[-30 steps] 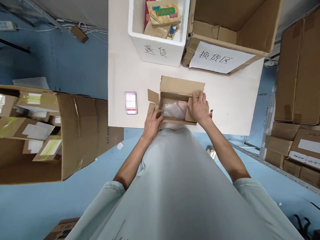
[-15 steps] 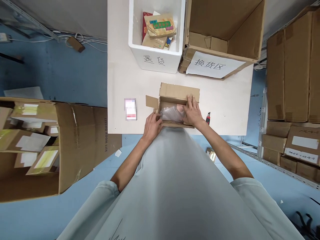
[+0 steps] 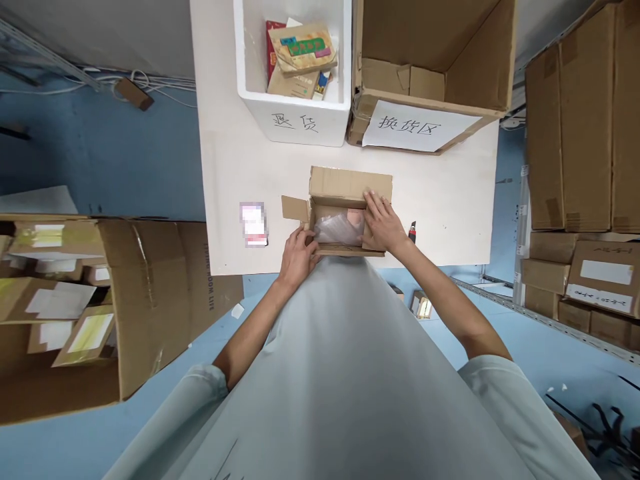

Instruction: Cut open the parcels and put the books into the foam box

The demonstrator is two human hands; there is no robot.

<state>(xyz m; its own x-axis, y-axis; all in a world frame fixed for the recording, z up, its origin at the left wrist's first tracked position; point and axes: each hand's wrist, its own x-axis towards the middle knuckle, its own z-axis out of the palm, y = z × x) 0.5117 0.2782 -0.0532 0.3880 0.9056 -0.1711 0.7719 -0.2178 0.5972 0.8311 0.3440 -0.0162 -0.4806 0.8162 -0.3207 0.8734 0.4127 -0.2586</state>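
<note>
A small cardboard box (image 3: 351, 183) stands at the table's front edge with its back flap raised and its left flap folded outward. Inside lies clear plastic wrapping (image 3: 336, 229), with a pinkish paper piece (image 3: 355, 216) near its right end. My left hand (image 3: 298, 255) is closed on the box's left front corner, fingers curled at the edge. My right hand (image 3: 383, 223) rests over the right end, its fingers stretched across to the raised flap. Just right of that hand a red and black utility knife (image 3: 413, 232) lies on the table.
Behind the box stand a white foam bin (image 3: 295, 123) holding several books (image 3: 304, 50) and a large open carton (image 3: 480, 73) with a paper sign. A blurred card (image 3: 254, 224) lies on the left. A carton of parcels (image 3: 155, 300) stands left; stacked boxes (image 3: 587, 133) stand right.
The view has shifted slightly, moving the table and bins a little left in the picture. Both hands stay at the box; the right fingers have slid slightly left along the raised flap.
</note>
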